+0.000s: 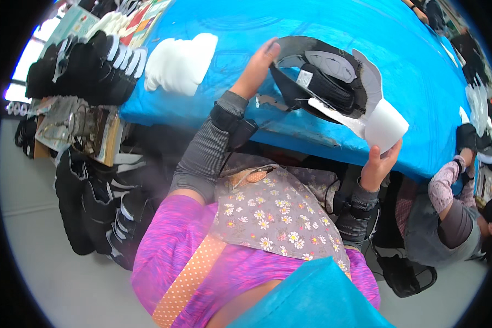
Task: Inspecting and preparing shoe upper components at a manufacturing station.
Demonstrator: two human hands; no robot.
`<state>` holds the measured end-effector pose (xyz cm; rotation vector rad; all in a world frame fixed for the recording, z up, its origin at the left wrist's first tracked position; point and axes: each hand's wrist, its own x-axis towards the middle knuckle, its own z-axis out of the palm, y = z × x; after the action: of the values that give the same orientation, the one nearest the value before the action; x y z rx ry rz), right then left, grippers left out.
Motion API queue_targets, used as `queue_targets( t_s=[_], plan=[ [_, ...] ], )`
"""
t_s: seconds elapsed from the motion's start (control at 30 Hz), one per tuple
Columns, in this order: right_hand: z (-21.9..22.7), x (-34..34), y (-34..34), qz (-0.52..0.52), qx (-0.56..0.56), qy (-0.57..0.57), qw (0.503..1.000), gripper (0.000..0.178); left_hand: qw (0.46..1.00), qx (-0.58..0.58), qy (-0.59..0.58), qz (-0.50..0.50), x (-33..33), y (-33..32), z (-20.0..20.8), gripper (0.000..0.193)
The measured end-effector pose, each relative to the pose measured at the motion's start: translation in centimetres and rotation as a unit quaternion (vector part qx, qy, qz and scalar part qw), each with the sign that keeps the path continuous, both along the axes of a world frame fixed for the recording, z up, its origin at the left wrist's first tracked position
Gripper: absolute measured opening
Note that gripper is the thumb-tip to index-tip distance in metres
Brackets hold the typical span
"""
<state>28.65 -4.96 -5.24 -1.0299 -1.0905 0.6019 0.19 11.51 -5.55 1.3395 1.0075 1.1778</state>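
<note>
Over the near edge of the blue table I hold up a black shoe upper [326, 93], its inside with grey padding facing me. My left hand [261, 64] grips its black left end, thumb along the edge and the other fingers mostly hidden behind it. A curved white stiffener piece [387, 126] forms the right end of the upper. My right hand [381, 165] is closed on that white end from below, with part of the fingers hidden behind it. Both hands are raised apart, with the upper stretched between them.
A pile of white curved pieces [180, 64] lies on the blue table cover [224, 117] at left. Beside it are rows of black shoe uppers [87, 68], with more black uppers [95, 202] hanging lower left. A co-worker [448, 218] sits close at right.
</note>
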Motion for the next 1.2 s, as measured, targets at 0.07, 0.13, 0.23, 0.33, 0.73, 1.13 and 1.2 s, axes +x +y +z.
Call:
queue_targets(
  t_s=[0.07, 0.13, 0.23, 0.33, 0.73, 1.13, 1.2],
  plan=[
    [0.2, 0.8, -0.6, -0.01, -0.012, -0.007, 1.0, 0.09, 0.999, -0.022, -0.042, -0.015, 0.3, 1.7, -0.8, 0.058],
    [0.2, 2.1, -1.5, 0.001, -0.022, -0.025, 0.999, 0.092, 0.99, -0.079, -0.107, -0.049, 0.9, 2.6, -1.0, 0.051],
    [1.1, 4.1, -2.6, -0.002, -0.013, -0.014, 1.0, 0.094, 0.991, 0.034, -0.084, -0.099, 3.1, 1.6, 0.4, 0.047],
    [4.2, 4.4, -3.3, -0.007, 0.016, -0.048, 0.999, 0.097, 0.991, 0.109, 0.015, -0.08, 4.3, -1.4, 1.9, 0.047],
    [5.1, -4.1, 3.7, -0.007, -0.052, -0.38, 0.923, 0.073, 0.982, 0.114, 0.012, -0.153, 5.3, -4.3, 3.0, 0.046],
    [2.2, -7.0, 4.2, -0.093, -0.02, -0.384, 0.919, 0.07, 0.988, 0.071, -0.027, -0.137, 4.8, -4.1, 2.0, 0.051],
    [2.1, -7.0, 4.4, -0.085, -0.016, -0.381, 0.92, 0.072, 0.988, 0.063, -0.036, -0.14, 4.8, -4.1, 2.1, 0.051]
  ],
)
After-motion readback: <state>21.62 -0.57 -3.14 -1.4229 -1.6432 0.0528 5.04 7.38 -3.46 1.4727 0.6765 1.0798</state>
